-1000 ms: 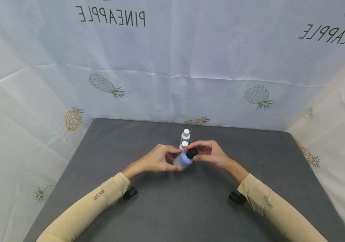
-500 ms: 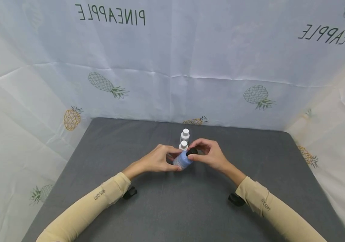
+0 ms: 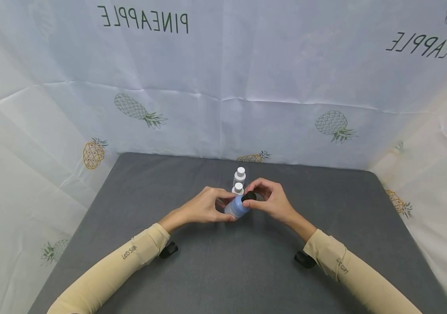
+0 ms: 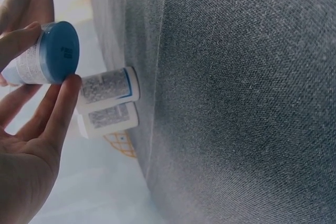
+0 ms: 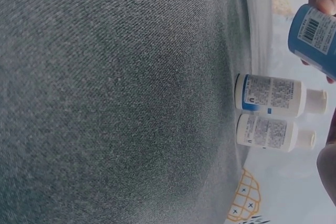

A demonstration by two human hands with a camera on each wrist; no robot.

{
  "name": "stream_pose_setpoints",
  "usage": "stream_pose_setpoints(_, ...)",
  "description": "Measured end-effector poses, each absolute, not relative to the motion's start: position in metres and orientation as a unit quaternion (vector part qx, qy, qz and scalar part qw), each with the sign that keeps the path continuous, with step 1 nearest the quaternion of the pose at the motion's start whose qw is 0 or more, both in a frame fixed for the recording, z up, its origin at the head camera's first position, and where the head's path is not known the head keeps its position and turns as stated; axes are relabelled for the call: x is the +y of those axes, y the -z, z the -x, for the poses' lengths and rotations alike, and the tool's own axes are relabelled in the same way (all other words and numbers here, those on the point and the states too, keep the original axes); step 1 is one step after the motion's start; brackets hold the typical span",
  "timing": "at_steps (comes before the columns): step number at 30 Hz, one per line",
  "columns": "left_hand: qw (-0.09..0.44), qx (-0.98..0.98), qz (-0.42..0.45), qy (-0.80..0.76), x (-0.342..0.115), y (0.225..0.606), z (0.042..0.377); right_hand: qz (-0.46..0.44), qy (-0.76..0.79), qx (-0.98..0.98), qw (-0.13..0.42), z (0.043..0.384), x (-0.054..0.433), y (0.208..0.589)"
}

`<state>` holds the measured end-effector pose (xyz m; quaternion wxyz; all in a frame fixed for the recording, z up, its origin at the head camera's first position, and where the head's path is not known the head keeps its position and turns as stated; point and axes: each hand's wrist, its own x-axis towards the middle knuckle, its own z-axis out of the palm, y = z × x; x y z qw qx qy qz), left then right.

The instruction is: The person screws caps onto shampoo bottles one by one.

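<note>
My left hand (image 3: pixel 204 207) grips a small blue bottle (image 3: pixel 234 208) round its body, holding it tilted above the table. Its black cap (image 3: pixel 249 196) leans toward the right, pinched between the thumb and fingers of my right hand (image 3: pixel 274 201). In the left wrist view the blue base of the bottle (image 4: pixel 64 52) faces the camera. The right wrist view shows a barcode label on the blue bottle (image 5: pixel 313 38); most of the right hand falls outside that frame. Whether the cap is loose on the neck cannot be told.
Two white-capped bottles stand upright just behind the hands, a nearer bottle (image 5: pixel 270 95) with a blue band and a farther bottle (image 5: pixel 265 131). They rest on a grey cloth-covered table (image 3: pixel 223 270). A pineapple-print curtain (image 3: pixel 270 65) hangs behind and at both sides.
My right hand has shifted slightly, its fingers closing farther over the black cap and its forearm moving a little left. The left hand and the blue bottle stay nearly still.
</note>
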<state>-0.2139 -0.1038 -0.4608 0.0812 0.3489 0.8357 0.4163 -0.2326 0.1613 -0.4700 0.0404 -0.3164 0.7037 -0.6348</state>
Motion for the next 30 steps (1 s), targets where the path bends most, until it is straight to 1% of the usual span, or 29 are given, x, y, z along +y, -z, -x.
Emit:
stream_pose_setpoints(5,0.083,0.836,-0.349,-0.415,-0.103,0.461,0.215,0.317,0.638,0.701,0.044,0.232,0.162,0.471)
stream_pose_setpoints(13,0.081,0.833,-0.35,-0.422,-0.103,0.46,0.216,0.333,0.644,0.685,0.068,0.233,0.164,0.472)
stream_pose_setpoints(21,0.071,0.83,-0.352,-0.426,-0.103,0.46,0.217,0.394,0.704,0.572,0.148,0.237,0.172,0.474)
stream_pose_setpoints(24,0.07,0.832,-0.35,-0.425,-0.103,0.461,0.217,0.4,0.721,0.537,0.176,0.239,0.174,0.473)
stream_pose_setpoints(30,0.073,0.831,-0.351,-0.426,-0.103,0.461,0.216,0.401,0.71,0.543,0.201,0.241,0.177,0.468)
